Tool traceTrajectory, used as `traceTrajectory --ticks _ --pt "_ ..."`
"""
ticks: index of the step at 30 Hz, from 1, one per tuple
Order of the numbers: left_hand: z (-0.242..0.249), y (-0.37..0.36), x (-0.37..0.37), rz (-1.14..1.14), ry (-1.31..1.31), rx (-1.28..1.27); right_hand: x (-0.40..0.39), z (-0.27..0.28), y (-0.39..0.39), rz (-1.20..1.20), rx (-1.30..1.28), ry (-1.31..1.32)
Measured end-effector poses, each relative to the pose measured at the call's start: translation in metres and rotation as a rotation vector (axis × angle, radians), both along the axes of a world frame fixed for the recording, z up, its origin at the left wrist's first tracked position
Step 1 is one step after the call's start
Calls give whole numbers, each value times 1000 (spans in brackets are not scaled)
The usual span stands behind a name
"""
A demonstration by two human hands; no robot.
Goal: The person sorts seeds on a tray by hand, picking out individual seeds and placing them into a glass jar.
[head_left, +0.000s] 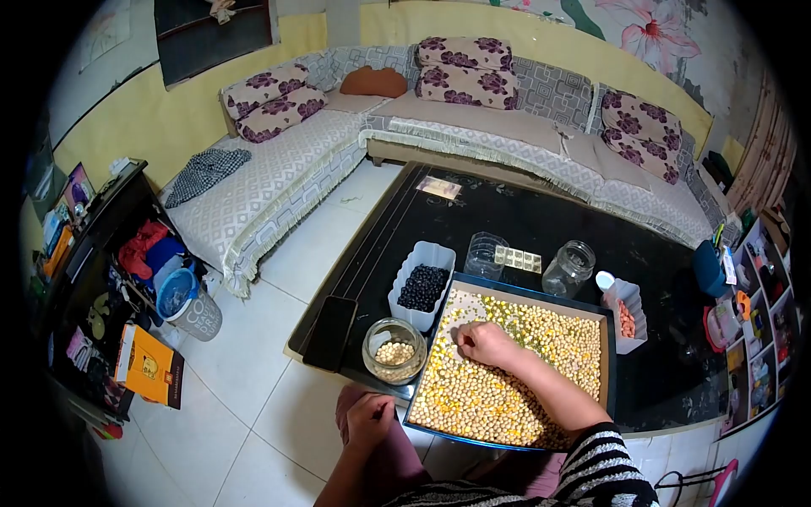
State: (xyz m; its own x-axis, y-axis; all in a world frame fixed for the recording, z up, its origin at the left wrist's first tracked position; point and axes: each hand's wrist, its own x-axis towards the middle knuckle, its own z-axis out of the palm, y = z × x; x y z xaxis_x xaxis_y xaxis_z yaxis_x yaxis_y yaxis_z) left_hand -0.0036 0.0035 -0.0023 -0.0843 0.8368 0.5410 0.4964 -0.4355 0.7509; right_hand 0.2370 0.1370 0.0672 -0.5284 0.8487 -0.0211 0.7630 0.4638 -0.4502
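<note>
A shallow tray (612, 363) with a dark blue edge holds mixed soybeans (498, 401), yellow corn kernels and small green beans. My right hand (488, 345) is over its upper left part, thumb and fingers pinched together at the beans; what they hold is too small to make out. My left hand (368, 420) rests closed at my thigh, left of the tray, its contents hidden. Nearest to it on the table is a glass jar (394, 351) partly filled with pale beans. Behind the jar stands a clear plastic container (421, 287) of black beans.
A phone (329, 333) lies at the black table's (372, 228) left edge. Behind the tray are a clear jar (487, 256), a blister pack (519, 259) and another jar (568, 270). A container of reddish peanuts (626, 319) stands right. Beyond is a sofa (481, 144).
</note>
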Motion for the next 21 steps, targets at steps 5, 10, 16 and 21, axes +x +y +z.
traceTrajectory --ticks 5,10,16,21 --pt "-4 0 0 6 2 17 -9 -9 0 68 91 192" --pt "-3 0 0 7 -6 -1 -11 -11 4 118 88 36" --pt "1 -1 1 23 17 -32 -12 9 0 79 64 -231" --pt "4 -3 2 22 -13 -98 -5 9 4 64 54 -76"
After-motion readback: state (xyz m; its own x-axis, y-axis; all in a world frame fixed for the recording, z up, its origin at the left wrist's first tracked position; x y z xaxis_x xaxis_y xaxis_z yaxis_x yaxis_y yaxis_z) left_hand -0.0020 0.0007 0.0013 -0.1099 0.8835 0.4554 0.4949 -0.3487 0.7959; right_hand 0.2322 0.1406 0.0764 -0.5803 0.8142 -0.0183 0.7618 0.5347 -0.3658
